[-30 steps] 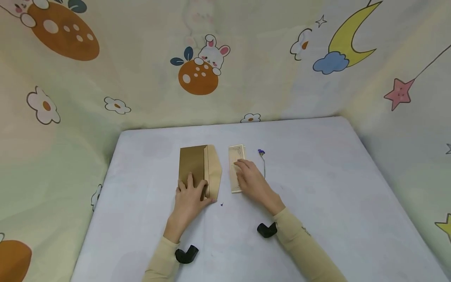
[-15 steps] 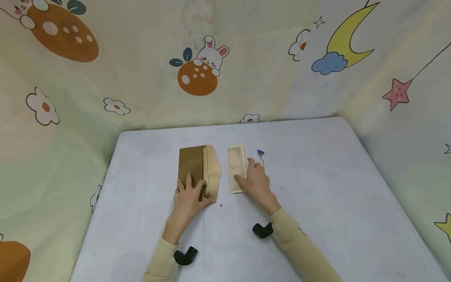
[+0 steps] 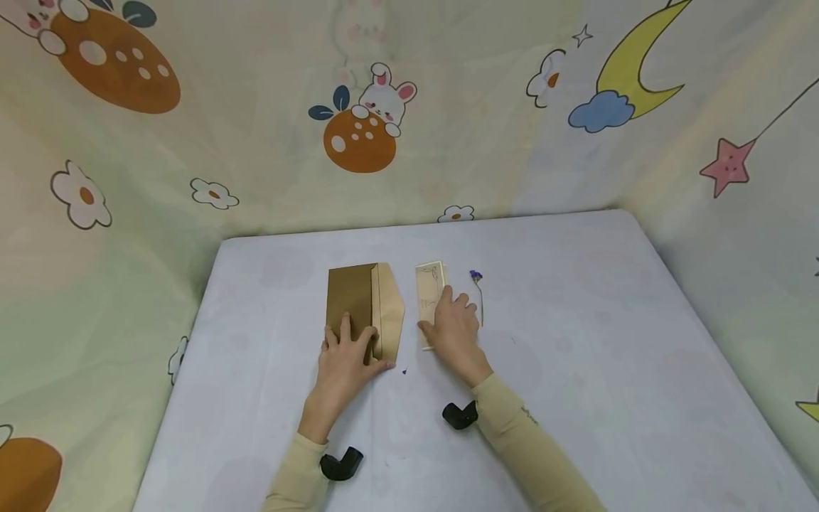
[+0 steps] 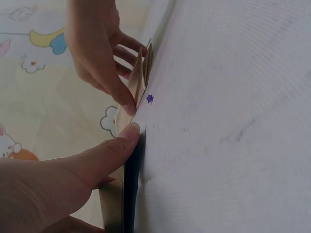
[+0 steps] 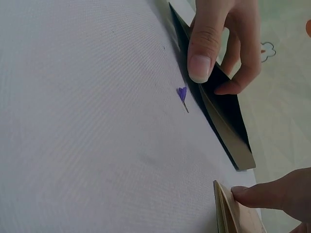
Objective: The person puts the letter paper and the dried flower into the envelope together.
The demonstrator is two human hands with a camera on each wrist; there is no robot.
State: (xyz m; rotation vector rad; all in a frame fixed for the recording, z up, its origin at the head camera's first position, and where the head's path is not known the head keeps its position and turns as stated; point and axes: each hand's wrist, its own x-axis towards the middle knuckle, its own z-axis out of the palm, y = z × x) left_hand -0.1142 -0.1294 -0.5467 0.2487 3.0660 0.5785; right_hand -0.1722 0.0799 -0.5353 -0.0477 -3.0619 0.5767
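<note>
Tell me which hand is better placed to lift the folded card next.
The right, most likely: the right hand touches the card, its thumb on it, while the left hand rests on the envelope, apart from the card.

Screened-off work nook, cartoon-printed fabric walls (image 3: 269, 114), white cloth-covered table (image 3: 576, 299)

Between the envelope (image 3: 348, 291) and the folded card (image 3: 430, 281) you have only a narrow lane of table (image 3: 608, 341), with a purple flower scrap (image 3: 404, 371) by its near end. The left hand (image 3: 346, 355) blocks your way over the envelope's near part; the right hand (image 3: 456, 331) bars the card's near part. The dried flower (image 3: 476, 279) stands in your way just right of that. Farther right and left you have wide room; printed cloth (image 3: 269, 107) walls off the far edge.
</note>
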